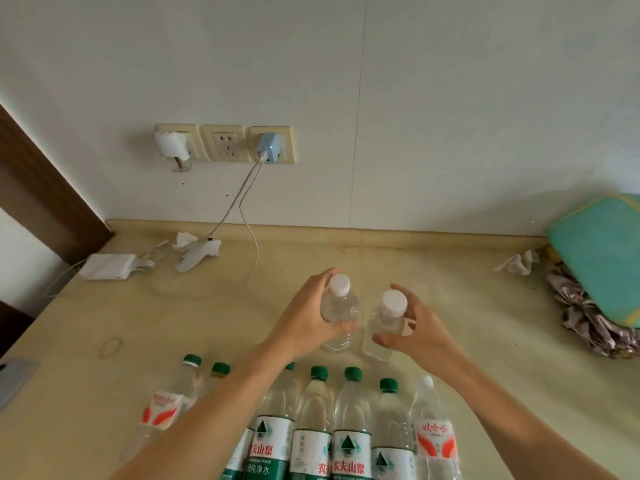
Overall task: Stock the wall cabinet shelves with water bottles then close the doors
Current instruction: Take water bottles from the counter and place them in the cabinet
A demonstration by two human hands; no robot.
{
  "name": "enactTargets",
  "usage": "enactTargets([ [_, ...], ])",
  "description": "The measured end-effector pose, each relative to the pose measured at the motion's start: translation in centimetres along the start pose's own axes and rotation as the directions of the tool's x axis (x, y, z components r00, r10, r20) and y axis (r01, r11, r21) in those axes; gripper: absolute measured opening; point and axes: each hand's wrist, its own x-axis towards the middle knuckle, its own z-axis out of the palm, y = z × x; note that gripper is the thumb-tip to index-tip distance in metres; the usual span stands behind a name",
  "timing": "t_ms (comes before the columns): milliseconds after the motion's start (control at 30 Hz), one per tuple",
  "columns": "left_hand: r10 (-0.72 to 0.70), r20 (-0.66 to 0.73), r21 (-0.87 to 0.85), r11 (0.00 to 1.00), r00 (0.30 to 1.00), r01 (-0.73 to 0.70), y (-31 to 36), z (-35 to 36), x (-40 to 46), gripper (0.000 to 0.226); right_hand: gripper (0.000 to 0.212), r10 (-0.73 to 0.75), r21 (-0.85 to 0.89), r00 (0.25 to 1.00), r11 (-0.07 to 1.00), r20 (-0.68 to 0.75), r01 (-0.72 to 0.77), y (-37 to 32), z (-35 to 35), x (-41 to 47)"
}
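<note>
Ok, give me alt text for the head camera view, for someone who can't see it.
Two bare hands each grip a small white-capped water bottle: left hand on one bottle, right hand on the other, over a beige counter. Nearer, a row of green-capped bottles waits; no cabinet is visible.

Beyond my hands, wall sockets [225, 143] held a blue charger [266, 146]; left lay a white adapter [107, 266]; right, a teal cushion [602, 251].

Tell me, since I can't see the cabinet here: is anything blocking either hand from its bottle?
No. The left hand already grips one white-capped bottle, and the right hand grips the other. The cabinet is out of view.
</note>
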Motion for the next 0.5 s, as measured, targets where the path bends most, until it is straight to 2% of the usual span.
enactTargets([
  [100, -0.105, -0.069, -0.121, 0.988, 0.992, 0.096, -1.5, 2.5, -1.4, 0.103, 0.100, 0.098, 0.075, 0.994, 0.992, 0.038, -0.100, 1.6, 1.6, -0.5],
  [233, -0.215, -0.171, -0.214, 0.961, 0.962, 0.176, -2.7, 5.4, -2.2, 0.090, 0.093, 0.155, 0.104, 0.988, 0.983, -0.017, -0.153, 3.9, 3.0, -0.1],
  [333, -0.292, -0.241, -0.313, 0.926, 0.926, 0.210, -3.6, 6.8, -1.9, 0.098, 0.087, 0.154, 0.130, 0.986, 0.981, -0.056, -0.146, 4.9, 3.3, 0.7],
  [500, -0.316, -0.281, -0.321, 0.921, 0.906, 0.222, -3.8, 7.5, -1.7, 0.066, 0.078, 0.138, 0.128, 0.987, 0.984, -0.078, -0.127, 5.3, 3.4, 0.7],
])
